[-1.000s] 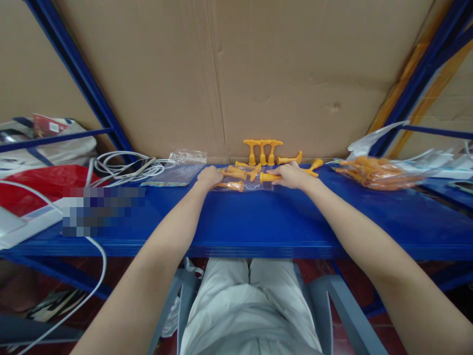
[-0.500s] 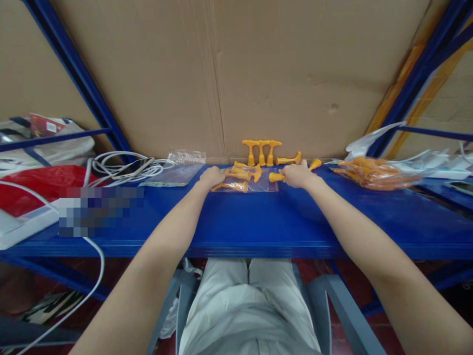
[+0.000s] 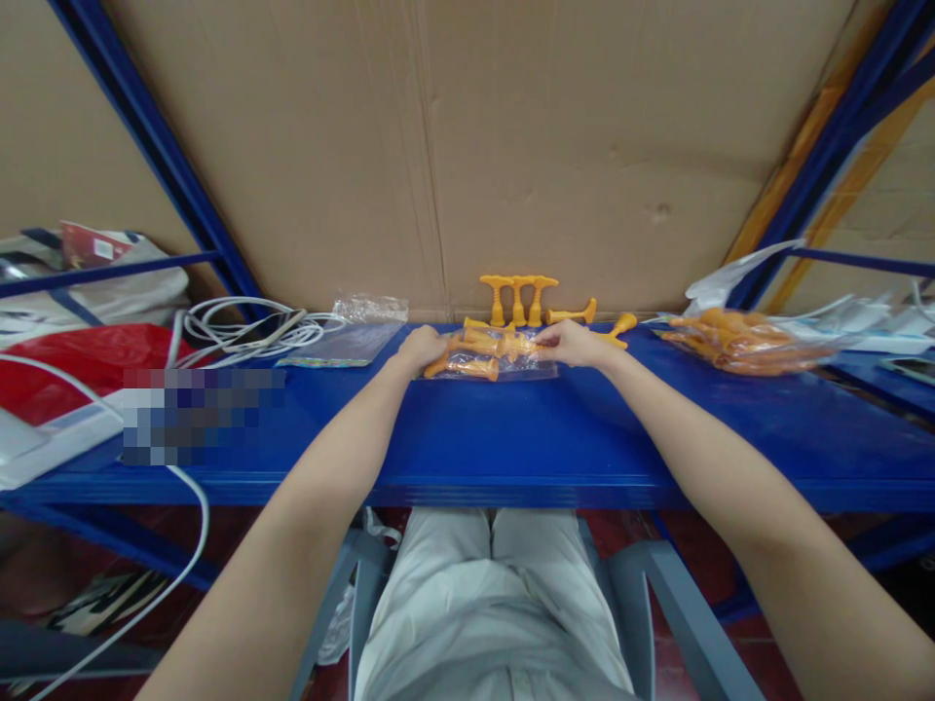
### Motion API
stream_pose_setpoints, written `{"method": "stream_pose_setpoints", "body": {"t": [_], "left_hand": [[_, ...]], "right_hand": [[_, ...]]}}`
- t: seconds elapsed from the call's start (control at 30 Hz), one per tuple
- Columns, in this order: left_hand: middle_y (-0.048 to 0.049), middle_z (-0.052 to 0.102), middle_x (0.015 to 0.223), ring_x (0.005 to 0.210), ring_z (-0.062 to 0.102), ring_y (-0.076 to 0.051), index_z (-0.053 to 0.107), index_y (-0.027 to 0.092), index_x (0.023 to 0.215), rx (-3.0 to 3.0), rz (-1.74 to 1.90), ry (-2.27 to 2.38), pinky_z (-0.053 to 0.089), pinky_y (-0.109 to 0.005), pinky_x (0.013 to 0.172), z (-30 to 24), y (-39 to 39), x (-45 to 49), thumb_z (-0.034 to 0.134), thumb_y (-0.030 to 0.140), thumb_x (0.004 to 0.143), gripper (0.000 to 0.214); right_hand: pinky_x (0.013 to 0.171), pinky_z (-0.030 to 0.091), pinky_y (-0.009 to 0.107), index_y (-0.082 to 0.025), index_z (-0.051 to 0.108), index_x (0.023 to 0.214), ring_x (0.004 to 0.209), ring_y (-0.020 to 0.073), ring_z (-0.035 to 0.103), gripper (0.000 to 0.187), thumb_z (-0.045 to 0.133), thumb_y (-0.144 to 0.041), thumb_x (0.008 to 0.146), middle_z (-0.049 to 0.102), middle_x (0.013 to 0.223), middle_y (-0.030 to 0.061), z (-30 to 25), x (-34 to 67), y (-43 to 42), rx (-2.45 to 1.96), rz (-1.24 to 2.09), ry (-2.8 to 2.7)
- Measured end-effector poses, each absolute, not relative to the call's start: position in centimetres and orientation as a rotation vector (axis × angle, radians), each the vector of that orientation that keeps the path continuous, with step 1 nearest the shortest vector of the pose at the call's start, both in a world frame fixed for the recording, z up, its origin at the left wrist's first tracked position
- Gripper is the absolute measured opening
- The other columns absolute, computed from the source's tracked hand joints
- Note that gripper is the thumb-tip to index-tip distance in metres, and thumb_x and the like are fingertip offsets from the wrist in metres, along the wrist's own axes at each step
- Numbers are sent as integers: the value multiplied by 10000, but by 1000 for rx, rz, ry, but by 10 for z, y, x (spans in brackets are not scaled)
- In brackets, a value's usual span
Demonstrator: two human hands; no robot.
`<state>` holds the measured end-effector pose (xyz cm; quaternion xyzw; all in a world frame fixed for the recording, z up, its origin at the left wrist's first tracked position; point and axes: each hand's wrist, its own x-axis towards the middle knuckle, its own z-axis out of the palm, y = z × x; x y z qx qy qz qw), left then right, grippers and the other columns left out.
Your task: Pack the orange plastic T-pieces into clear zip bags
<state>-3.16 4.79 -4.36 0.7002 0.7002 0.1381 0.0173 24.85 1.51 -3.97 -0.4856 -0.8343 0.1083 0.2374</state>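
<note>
A clear plastic bag [image 3: 527, 370] lies on the blue tabletop with several orange plastic toy hammers [image 3: 467, 367] in or on it; which of them are inside is hard to tell. My left hand [image 3: 424, 349] is closed at the bag's left end, beside the hammers' ends. At the right end, my right hand [image 3: 574, 344] pinches an orange toy hammer [image 3: 520, 346], which lies over or inside the bag. Three more hammers stand upright [image 3: 517, 300] against the cardboard behind. Two loose ones lie near my right hand, one behind it [image 3: 574, 314] and one to its right [image 3: 620, 329].
A bag full of orange pieces [image 3: 737, 341] lies to the right. On the left are flat clear packaging [image 3: 343, 341], coiled white cable [image 3: 248, 326] and a red bag [image 3: 88, 365]. Cardboard [image 3: 547, 146] closes off the back, between blue shelf posts [image 3: 138, 127].
My right hand has moved slightly left with its toy hammer, bringing it onto or into the bag beside the others. My left hand stays at the bag's left end.
</note>
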Motion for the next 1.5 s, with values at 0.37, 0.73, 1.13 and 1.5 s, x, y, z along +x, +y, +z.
{"method": "stream_pose_setpoints", "body": {"t": [0.37,0.73,1.13,1.5], "left_hand": [[-124,754,795,640,712,-196,732,101,955,2086,391,2039,526,-221,610,-38,38,-24,399,433,967,470],[-174,759,906,782,740,-236,717,96,1055,2180,272,2143,530,-251,697,-36,33,-23,335,419,990,505],[-167,766,907,742,739,-234,723,94,1063,2185,302,2100,538,-266,716,-40,38,-24,288,447,990,565],[-175,753,1046,897,735,-285,724,120,1110,2240,234,2142,533,-287,775,-38,36,-22,365,527,944,568]], "right_hand": [[921,549,402,-169,785,1050,936,237,701,328,681,-131,741,759,1045,71,-63,232,24,-1091,748,-2019],[927,493,403,-148,685,1006,1078,273,619,359,641,-96,654,686,1123,137,-71,242,38,-1192,-10,-2302],[562,389,257,-148,640,576,539,114,468,182,638,-295,682,553,533,-10,-54,226,9,-1450,765,-1965],[557,438,242,-138,792,860,517,109,501,249,659,-307,734,626,558,-28,-62,232,20,-1277,766,-2032]]}}
